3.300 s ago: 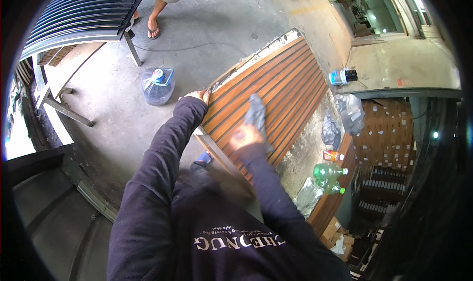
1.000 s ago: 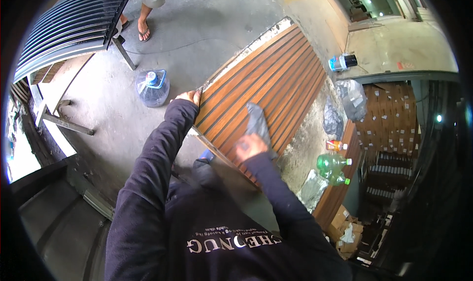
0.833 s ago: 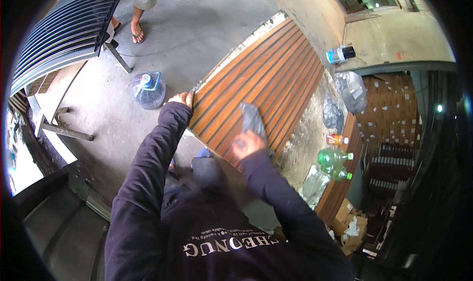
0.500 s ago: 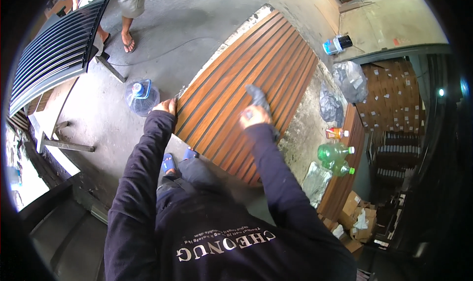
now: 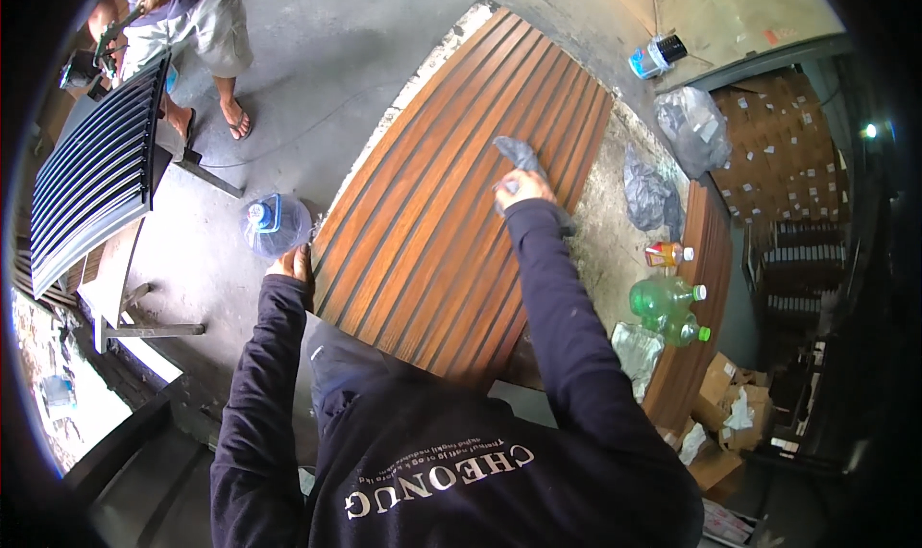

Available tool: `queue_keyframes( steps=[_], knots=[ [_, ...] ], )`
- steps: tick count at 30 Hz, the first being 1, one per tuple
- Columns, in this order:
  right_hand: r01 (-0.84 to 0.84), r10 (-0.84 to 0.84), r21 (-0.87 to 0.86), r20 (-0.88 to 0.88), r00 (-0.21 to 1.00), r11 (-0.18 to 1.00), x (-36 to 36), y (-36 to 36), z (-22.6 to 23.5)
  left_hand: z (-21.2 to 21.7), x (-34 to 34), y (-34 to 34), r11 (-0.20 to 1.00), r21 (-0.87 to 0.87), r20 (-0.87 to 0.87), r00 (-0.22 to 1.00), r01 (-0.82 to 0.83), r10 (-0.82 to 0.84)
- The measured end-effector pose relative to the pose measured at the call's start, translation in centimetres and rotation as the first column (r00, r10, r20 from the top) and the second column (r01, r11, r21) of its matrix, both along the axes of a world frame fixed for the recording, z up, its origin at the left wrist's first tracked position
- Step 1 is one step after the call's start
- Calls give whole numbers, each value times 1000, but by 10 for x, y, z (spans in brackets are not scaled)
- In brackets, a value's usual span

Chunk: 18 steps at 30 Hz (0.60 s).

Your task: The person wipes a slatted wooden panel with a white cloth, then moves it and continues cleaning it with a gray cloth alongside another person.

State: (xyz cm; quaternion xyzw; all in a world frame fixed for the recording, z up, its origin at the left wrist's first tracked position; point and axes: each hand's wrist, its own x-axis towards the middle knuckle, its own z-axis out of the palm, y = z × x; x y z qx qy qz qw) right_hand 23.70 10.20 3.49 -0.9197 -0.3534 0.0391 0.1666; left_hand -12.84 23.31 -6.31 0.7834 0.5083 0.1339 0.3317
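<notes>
From my remote seat, my right hand (image 5: 523,188) is closed on a grey rag (image 5: 519,154) pressed to the slatted wooden panel (image 5: 451,212), near its far right edge, while my left hand (image 5: 291,263) grips the panel's near left corner. A clear water jug (image 5: 274,224) with a blue cap sits just beside that corner. To the right stand 2 green bottles (image 5: 667,308), an orange bottle (image 5: 667,254) and grey bags (image 5: 653,193). Bare concrete floor (image 5: 317,68) lies left, where another person (image 5: 206,29) stands beside a dark slatted panel (image 5: 96,173).

A dark navy long-sleeved top with pale printed lettering across the chest; both hands bare
</notes>
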Motion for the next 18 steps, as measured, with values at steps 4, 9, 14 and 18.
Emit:
queue_keyframes(
  steps=[4,9,14,18],
  knots=[
    [-287,274,-75,-148,950,955,-77,-45,-4,-21,-14,2,930,321,-34,984,178,-176],
    [-337,337,13,-80,938,941,-90,-59,-5,-57,-31,4,929,317,16,978,192,-208],
    [-99,95,139,35,995,985,-37,-4,-2,-52,-18,1,891,370,-55,964,263,-262],
    [-300,306,95,-51,951,949,-110,-18,-8,-50,-25,-2,746,590,-89,943,309,-320]
  ],
)
